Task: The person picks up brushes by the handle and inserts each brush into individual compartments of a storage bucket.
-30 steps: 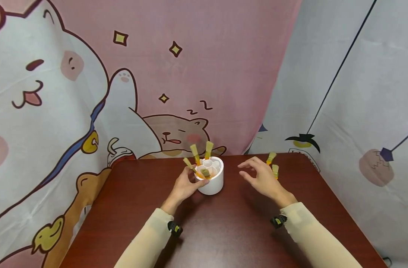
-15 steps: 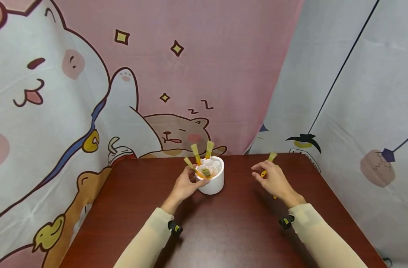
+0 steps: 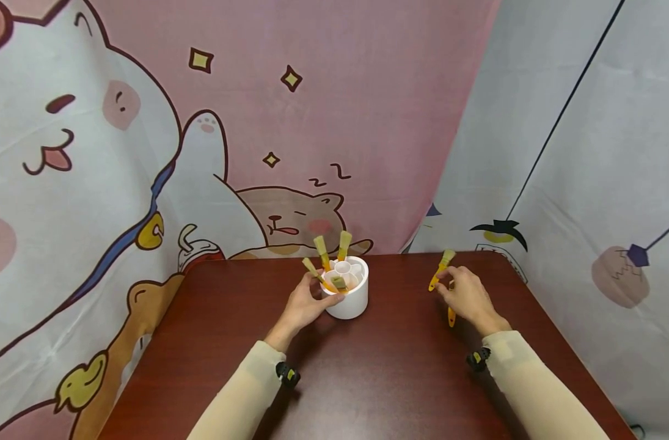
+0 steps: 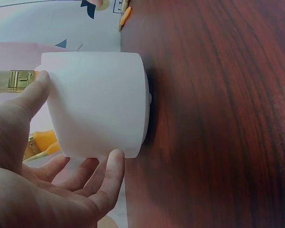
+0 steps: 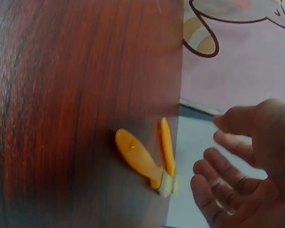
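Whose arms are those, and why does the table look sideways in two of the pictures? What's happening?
There's no robot here, just a person's left hand and right hand. The wide picture comes from a camera on the person's head, looking forward and down. The other two come from wrist cameras, one for each hand, and those views are turned, so everything looks tipped.

On the dark red table stands a white cup with four brushes that I can see. Two loose brushes with yellow-orange handles lie off to the right. The left hand is holding the cup. The right hand is near the loose brushes, but it isn't holding one.
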A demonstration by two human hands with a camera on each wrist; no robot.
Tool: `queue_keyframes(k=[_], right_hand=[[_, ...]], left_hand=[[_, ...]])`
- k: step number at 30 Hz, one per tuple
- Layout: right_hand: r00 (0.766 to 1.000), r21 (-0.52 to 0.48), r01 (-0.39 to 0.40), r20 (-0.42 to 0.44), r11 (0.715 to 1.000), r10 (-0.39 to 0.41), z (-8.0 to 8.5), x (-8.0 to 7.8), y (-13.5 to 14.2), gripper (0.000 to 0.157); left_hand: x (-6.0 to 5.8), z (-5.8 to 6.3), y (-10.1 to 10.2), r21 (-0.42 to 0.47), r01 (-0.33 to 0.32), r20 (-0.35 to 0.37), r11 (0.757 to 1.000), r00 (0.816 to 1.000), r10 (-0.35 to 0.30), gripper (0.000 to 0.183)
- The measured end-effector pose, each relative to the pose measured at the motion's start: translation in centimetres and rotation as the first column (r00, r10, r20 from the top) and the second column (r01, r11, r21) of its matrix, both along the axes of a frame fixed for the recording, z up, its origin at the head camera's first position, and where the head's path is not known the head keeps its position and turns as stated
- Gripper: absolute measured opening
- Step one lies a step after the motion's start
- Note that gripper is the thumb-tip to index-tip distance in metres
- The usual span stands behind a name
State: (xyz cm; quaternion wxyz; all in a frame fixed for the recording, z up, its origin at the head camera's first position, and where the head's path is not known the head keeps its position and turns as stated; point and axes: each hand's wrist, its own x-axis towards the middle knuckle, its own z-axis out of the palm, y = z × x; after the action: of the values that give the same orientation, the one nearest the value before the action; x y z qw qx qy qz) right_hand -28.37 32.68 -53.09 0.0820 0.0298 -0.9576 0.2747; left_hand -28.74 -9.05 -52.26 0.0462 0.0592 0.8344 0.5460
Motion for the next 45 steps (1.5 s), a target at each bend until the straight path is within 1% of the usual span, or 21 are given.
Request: queue_keyframes(k=[3,7,9,11,13,16,21,23,27,30,32,34,39,42,45], right_hand=[[0.998,0.016,0.044,0.044,0.999,-0.045,-0.2,0.0,0.6,0.036],[0.992,0.038,0.096,0.082,0.995,-0.098,-0.5,-0.2,1.4,0.048],[0.988,0.042,0.116,0.102,0.992,-0.120,-0.6,-0.2,1.8,0.054],[0.981,0.050,0.141,0.128,0.989,-0.147,-0.6,-0.3,2.2,0.056],[0.973,0.054,0.164,0.156,0.985,-0.170,-0.6,-0.4,2.5,0.055],[0.961,0.053,0.193,0.193,0.980,-0.200,-0.7,-0.6,2.8,0.048],[0.948,0.047,0.194,0.249,0.980,-0.199,-1.2,-1.1,3.1,0.040],[0.943,0.046,0.198,0.265,0.979,-0.203,-1.4,-1.2,3.1,0.040],[0.937,0.042,0.212,0.275,0.976,-0.215,-1.6,-1.3,3.0,0.044],[0.934,0.041,0.216,0.283,0.976,-0.218,-1.6,-1.4,2.9,0.043],[0.931,0.037,0.222,0.289,0.974,-0.223,-1.6,-1.4,2.9,0.041],[0.922,0.029,0.240,0.307,0.970,-0.237,-1.6,-1.5,2.9,0.036],[0.907,0.025,0.276,0.323,0.961,-0.270,-1.7,-1.8,2.9,0.034],[0.910,0.035,0.273,0.315,0.962,-0.269,-1.6,-1.8,2.8,0.039],[0.913,0.026,0.272,0.308,0.962,-0.267,-1.6,-1.7,2.7,0.039]], left_hand=[[0.0,0.0,-0.1,0.005,0.003,0.007,1.000,1.000,-0.003,0.091],[-0.1,0.0,0.0,0.017,-0.002,0.014,1.000,1.000,0.002,0.091],[-0.1,0.0,0.0,0.021,-0.001,0.014,1.000,1.000,0.001,0.091],[-0.1,0.0,0.1,0.017,0.005,0.011,1.000,1.000,-0.005,0.091],[-0.1,0.0,0.2,0.016,0.013,0.010,1.000,1.000,-0.013,0.091],[-0.1,0.0,0.4,0.013,0.019,0.004,1.000,1.000,-0.019,0.092],[-0.2,0.0,0.4,0.018,0.008,0.009,1.000,1.000,-0.008,0.091],[-0.1,-0.1,0.4,0.017,0.005,0.014,1.000,1.000,-0.006,0.091],[-0.1,-0.1,0.3,0.008,0.001,0.014,1.000,1.000,-0.002,0.091],[-0.1,-0.1,0.3,0.008,0.000,0.014,1.000,1.000,-0.001,0.092],[-0.1,-0.1,0.3,0.010,0.003,0.014,1.000,1.000,-0.003,0.092],[0.0,-0.1,0.3,0.014,0.003,0.017,1.000,1.000,-0.003,0.092],[0.2,0.0,0.3,0.010,-0.002,0.015,1.000,1.000,0.002,0.092],[0.2,0.0,0.2,0.006,-0.007,0.015,1.000,1.000,0.007,0.091],[0.1,-0.1,0.2,0.006,-0.011,0.015,1.000,1.000,0.011,0.091]])
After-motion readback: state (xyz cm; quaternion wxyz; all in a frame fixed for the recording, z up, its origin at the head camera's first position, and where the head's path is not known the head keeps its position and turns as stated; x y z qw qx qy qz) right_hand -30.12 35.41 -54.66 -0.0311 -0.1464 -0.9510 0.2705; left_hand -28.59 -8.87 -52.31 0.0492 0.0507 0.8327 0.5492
